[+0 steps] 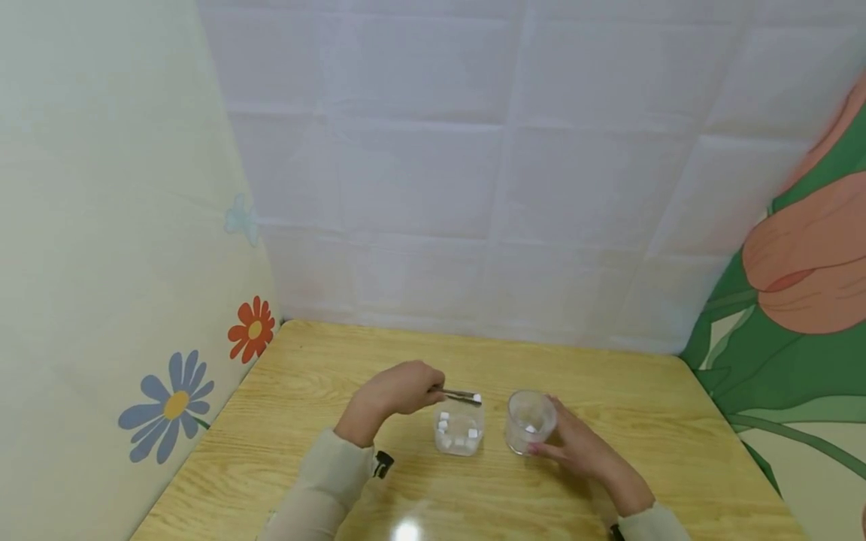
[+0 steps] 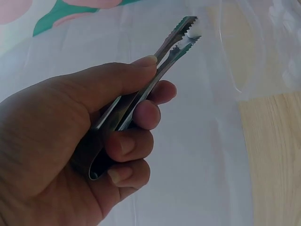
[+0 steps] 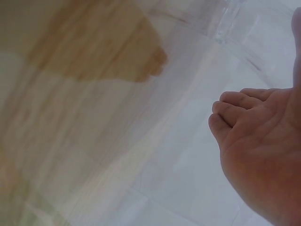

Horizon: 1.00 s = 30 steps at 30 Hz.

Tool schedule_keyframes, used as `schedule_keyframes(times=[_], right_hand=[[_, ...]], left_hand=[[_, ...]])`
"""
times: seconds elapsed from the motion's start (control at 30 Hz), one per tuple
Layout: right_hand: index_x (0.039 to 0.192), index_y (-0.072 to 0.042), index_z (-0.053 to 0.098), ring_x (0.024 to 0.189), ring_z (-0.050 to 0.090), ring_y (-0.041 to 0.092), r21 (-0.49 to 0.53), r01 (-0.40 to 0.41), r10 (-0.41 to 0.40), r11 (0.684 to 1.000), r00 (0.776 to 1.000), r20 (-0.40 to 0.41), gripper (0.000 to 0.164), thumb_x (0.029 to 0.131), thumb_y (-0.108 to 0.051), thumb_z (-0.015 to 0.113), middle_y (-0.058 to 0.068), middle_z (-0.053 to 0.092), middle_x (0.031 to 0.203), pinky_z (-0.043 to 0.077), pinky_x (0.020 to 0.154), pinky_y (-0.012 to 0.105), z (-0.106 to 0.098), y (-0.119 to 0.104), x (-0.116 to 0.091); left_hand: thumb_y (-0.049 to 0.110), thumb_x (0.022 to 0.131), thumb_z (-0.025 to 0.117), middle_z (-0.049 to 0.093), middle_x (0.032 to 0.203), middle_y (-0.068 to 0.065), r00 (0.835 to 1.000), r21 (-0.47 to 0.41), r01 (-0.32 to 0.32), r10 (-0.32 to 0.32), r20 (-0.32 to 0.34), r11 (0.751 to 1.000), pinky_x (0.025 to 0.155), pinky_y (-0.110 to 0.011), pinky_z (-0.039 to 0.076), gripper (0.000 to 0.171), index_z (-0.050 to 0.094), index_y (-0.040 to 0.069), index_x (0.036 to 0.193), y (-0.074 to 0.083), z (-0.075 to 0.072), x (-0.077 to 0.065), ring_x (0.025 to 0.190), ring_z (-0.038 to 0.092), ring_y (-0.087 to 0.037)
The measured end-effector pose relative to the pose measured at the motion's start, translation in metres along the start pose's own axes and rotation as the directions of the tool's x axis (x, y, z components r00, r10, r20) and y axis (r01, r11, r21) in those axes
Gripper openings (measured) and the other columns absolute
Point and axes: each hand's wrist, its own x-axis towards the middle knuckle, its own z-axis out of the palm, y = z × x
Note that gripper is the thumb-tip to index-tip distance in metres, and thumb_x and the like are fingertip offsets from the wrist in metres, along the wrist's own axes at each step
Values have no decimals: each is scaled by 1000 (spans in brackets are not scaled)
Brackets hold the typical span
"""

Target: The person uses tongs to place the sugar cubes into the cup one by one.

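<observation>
My left hand (image 1: pixel 404 388) grips small metal tongs (image 2: pixel 162 63), thumb on one arm and fingers curled round the other. A white cube (image 2: pixel 193 32) sits between the serrated tips. In the head view, the tips are over the far side of a clear squarish container (image 1: pixel 458 451) with several white cubes in it. To its right stands a clear round cup (image 1: pixel 516 433) with a white cube (image 1: pixel 531 429) inside. My right hand (image 1: pixel 578 445) holds this cup from the right, thumb on its near side. The right wrist view shows the palm (image 3: pixel 258 141) beside clear plastic.
Both containers are on a wood-grain table (image 1: pixel 325 368). A pale cloth wall (image 1: pixel 419 180) rises behind the table's far edge. Printed panels with flowers stand at the left (image 1: pixel 176 404) and the right (image 1: pixel 812 263). A bright light reflection lies near the front.
</observation>
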Motion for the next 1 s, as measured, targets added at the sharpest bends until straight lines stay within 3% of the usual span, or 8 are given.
schedule_keyframes(times=[0.27, 1.0], right_hand=[[153, 7, 31, 143, 27, 56, -1, 0, 0, 1000, 1000, 3, 99, 86, -51, 76, 36, 34, 153, 28, 109, 71, -2, 6, 0], [152, 7, 33, 141, 29, 57, 9, 27, -27, 1000, 1000, -11, 97, 86, -49, 77, 36, 35, 152, 29, 108, 71, -3, 15, 0]], left_hand=[[24, 104, 60, 52, 68, 8, 1000, -21, -5, 5, -6, 1000, 58, -23, 38, 19, 63, 15, 87, 8, 2, 11, 57, 40, -5], [23, 103, 61, 51, 68, 8, 1000, 31, -12, 12, -4, 999, 59, -23, 39, 22, 59, 17, 82, 34, 4, 35, 59, 42, -6]])
